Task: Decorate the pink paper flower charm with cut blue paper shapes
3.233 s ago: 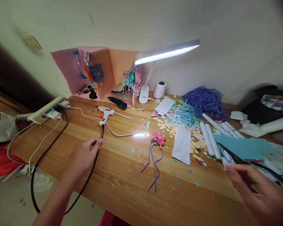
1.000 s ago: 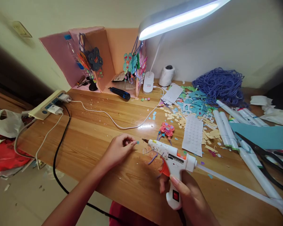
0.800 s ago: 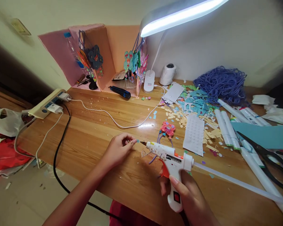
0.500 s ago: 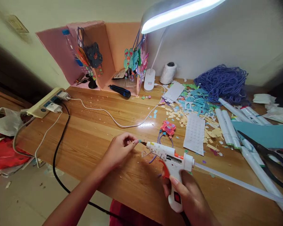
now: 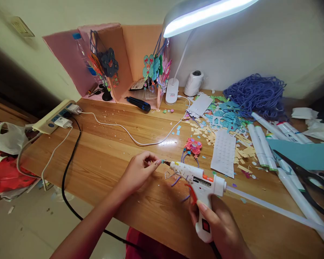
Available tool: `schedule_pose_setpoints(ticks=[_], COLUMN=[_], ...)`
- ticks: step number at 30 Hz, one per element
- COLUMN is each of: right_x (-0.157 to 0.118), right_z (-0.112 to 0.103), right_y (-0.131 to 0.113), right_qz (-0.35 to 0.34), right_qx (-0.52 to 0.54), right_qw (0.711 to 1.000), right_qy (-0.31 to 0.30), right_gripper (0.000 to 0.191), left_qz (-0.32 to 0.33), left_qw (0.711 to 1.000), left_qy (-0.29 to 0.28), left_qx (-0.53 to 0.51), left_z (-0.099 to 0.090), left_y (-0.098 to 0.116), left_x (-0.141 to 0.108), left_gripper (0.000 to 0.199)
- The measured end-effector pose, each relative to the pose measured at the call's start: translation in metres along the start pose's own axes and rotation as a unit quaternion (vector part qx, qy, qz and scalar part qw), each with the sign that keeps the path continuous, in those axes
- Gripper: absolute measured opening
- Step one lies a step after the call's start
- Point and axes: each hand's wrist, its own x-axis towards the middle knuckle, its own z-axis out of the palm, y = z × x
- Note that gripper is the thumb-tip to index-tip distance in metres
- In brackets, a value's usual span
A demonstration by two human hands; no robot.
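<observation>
My right hand (image 5: 218, 219) is wrapped round the grip of a white hot glue gun (image 5: 198, 180), its fingers by the red trigger. A long translucent glue stick (image 5: 270, 205) juts from the gun's back end. Between the thumb and fingertips of my left hand (image 5: 142, 171) is a small teal paper piece (image 5: 162, 161), right at the gun's dark nozzle. Whether nozzle and paper touch, I cannot tell. Just behind the gun lies a red glittery flower ornament (image 5: 193, 146) with purple cord and small stars.
White markers (image 5: 259, 147), black scissors (image 5: 304, 172) and a white sheet of dots (image 5: 223, 153) lie at the right. Paper scraps (image 5: 226, 117) and purple cord (image 5: 255, 91) are behind. A black cable (image 5: 66, 172) crosses the left side near a power strip (image 5: 52, 117). A box cutter (image 5: 137, 103) lies farther back.
The view has shifted slightly. My left hand and the glue gun appear a little farther right, still meeting at the nozzle. Both grips are unchanged.
</observation>
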Motion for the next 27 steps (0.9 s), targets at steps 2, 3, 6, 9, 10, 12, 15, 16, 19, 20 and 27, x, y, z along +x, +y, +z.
schedule_pose_setpoints(ticks=[2, 3, 6, 9, 10, 12, 15, 16, 19, 20, 27], right_x=[-0.0001, -0.0001, -0.0003, -0.0009, -0.001, -0.001, -0.0008, -0.0009, -0.0015, -0.0016, -0.0004], right_z=[-0.0001, 0.0, 0.0001, -0.0001, -0.0003, -0.0005, -0.0011, -0.0013, -0.0017, -0.0017, -0.0023], right_y=[0.0015, 0.0017, 0.001, -0.0007, -0.0013, -0.0023, -0.0036, -0.004, -0.0044, -0.0043, 0.0009], right_qz=[0.003, 0.005, 0.008, 0.002, 0.0, 0.003, -0.002, -0.005, -0.013, -0.009, -0.014], right_qx=[-0.007, -0.01, -0.021, -0.03, -0.031, -0.033, -0.037, -0.039, -0.042, -0.043, -0.061], right_qw=[1.0, 1.0, 1.0, 1.0, 1.0, 0.999, 0.999, 0.999, 0.999, 0.999, 0.998], right_qy=[-0.007, -0.009, 0.0, 0.004, 0.004, 0.003, -0.005, -0.006, -0.006, -0.004, -0.003], right_gripper=[0.048, 0.048, 0.049, 0.05, 0.05, 0.049, 0.048, 0.048, 0.048, 0.047, 0.047], left_qz=[0.002, 0.003, 0.002, 0.004, 0.005, 0.004, 0.002, 0.001, -0.003, -0.005, -0.001], left_qw=[1.0, 1.0, 1.0, 1.0, 1.0, 1.0, 1.0, 1.0, 1.0, 1.0, 1.0], left_qy=[-0.001, -0.002, -0.002, -0.001, -0.001, -0.001, 0.001, 0.002, 0.002, 0.002, 0.004], left_qx=[-0.002, -0.003, -0.005, -0.011, -0.012, -0.011, -0.009, -0.008, -0.008, -0.008, -0.008], left_z=[0.0006, 0.0008, 0.001, 0.0006, 0.0005, 0.0004, 0.0004, 0.0004, 0.0003, 0.0002, -0.0003], left_y=[-0.0002, -0.0003, -0.0005, -0.0003, -0.0001, 0.0002, 0.0008, 0.0009, 0.0014, 0.0016, 0.0024], left_x=[-0.0004, -0.0006, -0.001, -0.0013, -0.0014, -0.0017, -0.0024, -0.0026, -0.003, -0.003, -0.0021], left_gripper=[0.019, 0.019, 0.019, 0.019, 0.019, 0.019, 0.019, 0.02, 0.02, 0.019, 0.02])
